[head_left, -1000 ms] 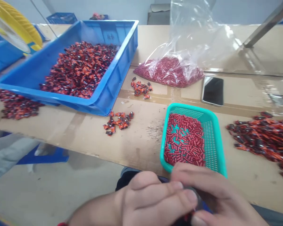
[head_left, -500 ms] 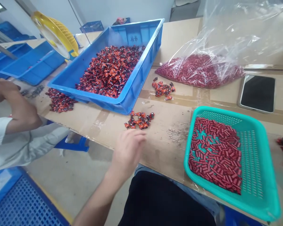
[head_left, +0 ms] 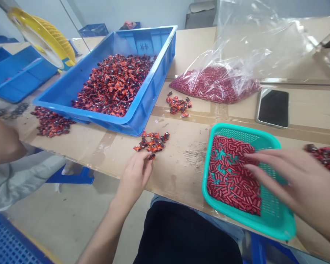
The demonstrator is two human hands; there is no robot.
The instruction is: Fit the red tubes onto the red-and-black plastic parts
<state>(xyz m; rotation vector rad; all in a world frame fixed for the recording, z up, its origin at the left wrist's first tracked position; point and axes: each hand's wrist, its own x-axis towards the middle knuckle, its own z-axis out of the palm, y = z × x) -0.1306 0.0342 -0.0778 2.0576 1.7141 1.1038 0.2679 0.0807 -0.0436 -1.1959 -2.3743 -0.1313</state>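
My left hand (head_left: 136, 170) is at the near edge of a small heap of orange-and-black parts (head_left: 155, 143). Its thumb and fingers close on one dark piece (head_left: 152, 156) of the same kind. My right hand (head_left: 297, 179) reaches in from the right over the green basket (head_left: 287, 223). Its thumb and forefinger are apart, just above the short dark red tubes (head_left: 233, 176) in the basket, and I see nothing held between them. A second small heap of orange-and-black parts (head_left: 178, 105) lies farther back.
A large blue crate (head_left: 139, 123) full of similar parts stands at left, with another heap (head_left: 53, 123) beside it. Behind are a clear bag of red tubes (head_left: 217, 84), a phone (head_left: 273, 108) and a yellow fan (head_left: 41, 36). A co-worker's arm (head_left: 2, 139) is at far left.
My right hand has come into view over the green basket. My left hand's fingers have closed on a piece at the heap. The view has shifted to the right.
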